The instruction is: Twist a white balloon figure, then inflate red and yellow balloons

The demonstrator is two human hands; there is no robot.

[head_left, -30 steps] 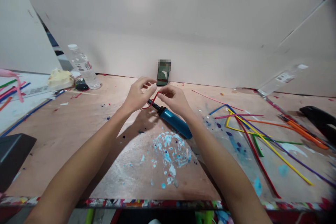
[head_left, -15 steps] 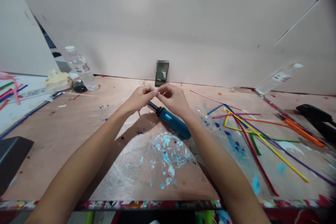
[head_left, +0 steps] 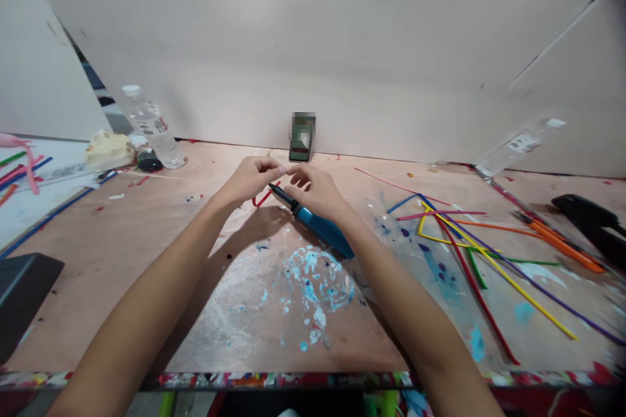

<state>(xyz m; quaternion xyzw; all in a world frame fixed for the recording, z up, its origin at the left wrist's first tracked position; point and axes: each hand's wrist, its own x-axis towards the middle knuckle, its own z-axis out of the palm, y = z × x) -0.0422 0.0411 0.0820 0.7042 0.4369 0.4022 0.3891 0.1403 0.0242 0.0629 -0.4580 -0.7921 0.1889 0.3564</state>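
My left hand (head_left: 254, 177) is closed in a pinch, thumb against fingers. A thin red strip (head_left: 263, 199), like a limp modelling balloon, hangs bent in a loop just below it, its upper part hidden by the fingers. My right hand (head_left: 313, 187) meets the left at the fingertips, its fingers curved and its thumb apart from them. Beneath the right hand and wrist, a blue hand pump (head_left: 323, 230) with a black nozzle lies slantwise on the paint-stained table (head_left: 205, 313). The nozzle points up toward the left hand, close to the red strip.
Several coloured strips (head_left: 464, 234) lie crossed on the right, beside an orange-handled tool (head_left: 567, 244) and a black object (head_left: 587, 212). Bottles (head_left: 154, 127) stand at both sides. A phone (head_left: 299, 148) leans on the back wall. A dark grey box-like object (head_left: 29, 300) sits front left.
My fingers have shifted slightly left, and the right thumb has come away from its fingertips, down near the nozzle. More of the red strip and of the nozzle's tip now shows.
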